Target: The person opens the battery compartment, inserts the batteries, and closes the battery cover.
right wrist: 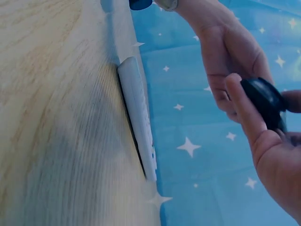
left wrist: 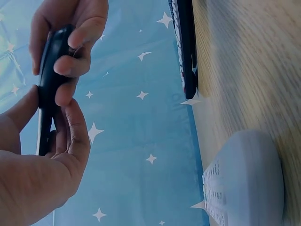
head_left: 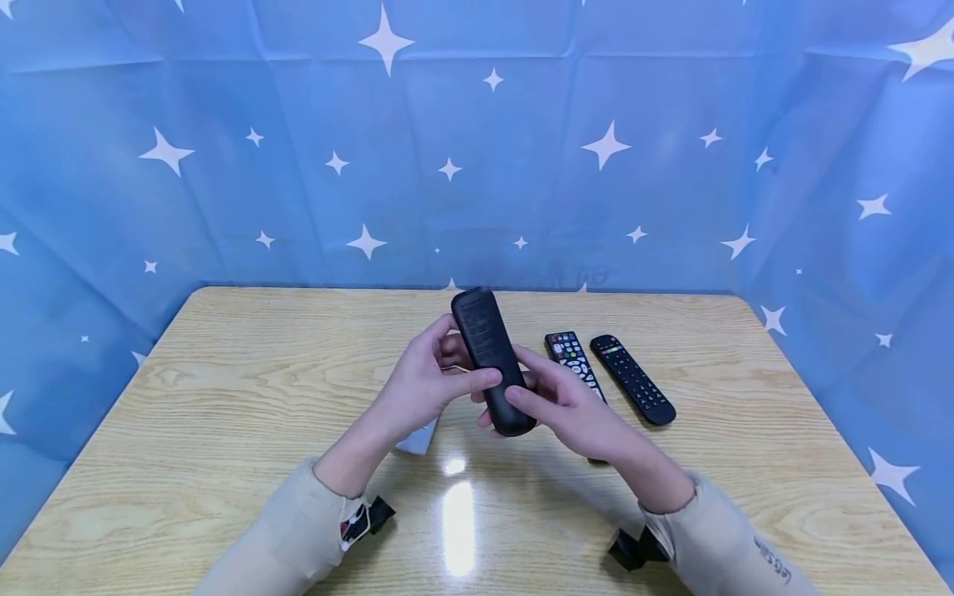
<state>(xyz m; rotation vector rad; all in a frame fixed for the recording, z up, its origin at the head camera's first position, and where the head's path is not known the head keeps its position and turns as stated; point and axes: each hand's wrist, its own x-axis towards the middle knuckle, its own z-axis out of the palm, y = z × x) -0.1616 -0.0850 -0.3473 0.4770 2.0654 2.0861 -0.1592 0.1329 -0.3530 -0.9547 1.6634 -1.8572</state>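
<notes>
Both hands hold a black remote control point(head_left: 488, 356) above the table, its plain back with faint print facing up. My left hand point(head_left: 428, 377) grips its left side, thumb on the back and fingers underneath. From the right, my right hand point(head_left: 566, 406) pinches the lower end, thumb on top. In the left wrist view the remote point(left wrist: 54, 70) is seen edge-on between both hands. The right wrist view shows its rounded end point(right wrist: 263, 99). Its button side is turned away in the head view.
A white remote point(right wrist: 136, 108) lies on the wooden table point(head_left: 224, 397), mostly hidden under the left hand in the head view. Right of the hands lie a black remote with white buttons point(head_left: 574, 356) and another black remote point(head_left: 633, 381). A blue star-patterned cloth point(head_left: 522, 199) hangs behind.
</notes>
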